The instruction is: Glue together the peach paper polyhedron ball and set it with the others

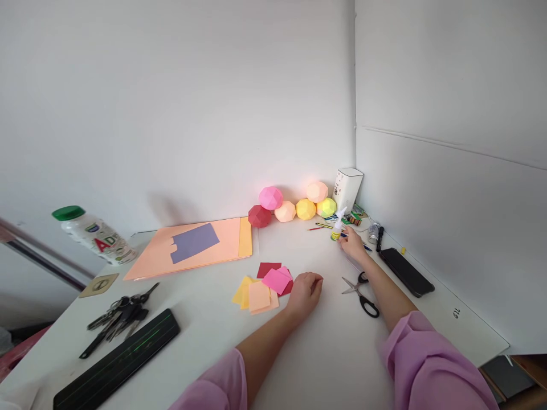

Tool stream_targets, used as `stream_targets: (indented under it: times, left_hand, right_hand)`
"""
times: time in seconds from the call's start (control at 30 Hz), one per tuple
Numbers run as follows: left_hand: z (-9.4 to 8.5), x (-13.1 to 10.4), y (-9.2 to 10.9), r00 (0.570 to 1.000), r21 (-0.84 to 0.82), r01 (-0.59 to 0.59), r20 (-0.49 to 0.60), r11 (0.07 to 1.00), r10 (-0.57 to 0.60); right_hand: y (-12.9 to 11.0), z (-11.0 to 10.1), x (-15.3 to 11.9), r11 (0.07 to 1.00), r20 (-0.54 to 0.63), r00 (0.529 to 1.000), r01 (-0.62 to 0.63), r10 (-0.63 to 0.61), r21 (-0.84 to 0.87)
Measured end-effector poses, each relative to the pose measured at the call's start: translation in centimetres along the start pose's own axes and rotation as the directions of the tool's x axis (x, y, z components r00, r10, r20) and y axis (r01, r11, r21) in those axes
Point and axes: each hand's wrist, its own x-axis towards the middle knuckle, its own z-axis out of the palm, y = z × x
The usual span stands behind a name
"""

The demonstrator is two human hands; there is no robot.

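My right hand [354, 245] reaches toward the back right, its fingers closed at the side of a small glue bottle [336, 234] with a white nozzle and yellow-green label. My left hand [304, 293] rests on the table with fingers curled together; whatever it may hold is too small or hidden. Beside it lie several paper squares: dark red [268, 270], pink [277, 279], peach [259, 296] and yellow [243, 292]. Open scissors [359, 292] with black handles lie near my right forearm.
Several faceted paper balls [285, 211] line the wall before a white box [348, 188]. Peach sheets [149, 253] carry a purple paper piece [195, 243]. A green-capped bottle [100, 239], keys [123, 316], a long black case [119, 361] and a black phone-like object [405, 271] lie around.
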Motion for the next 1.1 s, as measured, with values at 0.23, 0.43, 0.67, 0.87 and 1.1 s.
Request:
stream_targets:
  times: [0.23, 0.43, 0.67, 0.87, 1.1]
  left_hand:
    - [0.0, 0.1, 0.1, 0.993, -0.089, -0.05, -0.112, 0.995, 0.039]
    - [0.0, -0.3, 0.2, 0.98, -0.103, -0.125, -0.169, 0.987, 0.107]
    - [0.0, -0.3, 0.0, 0.95, -0.073, -0.148, -0.286, 0.986, 0.121]
    - [-0.1, -0.1, 0.2, 0.939, -0.053, -0.19, -0.302, 0.98, 0.165]
    - [0.1, -0.1, -0.2, 0.934, -0.015, -0.199, -0.304, 0.98, 0.185]
  right_hand:
    - [-3.7, -2.9, -4.1, 0.968, 0.482, 0.86, 0.049, -0.166, 0.246]
    - [-5.7, 1.7, -6.4, 0.766, 0.767, 0.495, -0.27, -0.409, 0.583]
    - [-5.8, 2.4, -6.6, 0.752, 0.743, 0.539, -0.273, -0.398, 0.6]
    - [-6.8, 1.3, -7.4, 0.851, 0.698, 0.577, -0.011, -0.424, 0.526]
    - [-7.9, 1.4, -9.2, 0.94, 0.661, 0.671, 0.198, -0.336, 0.276]
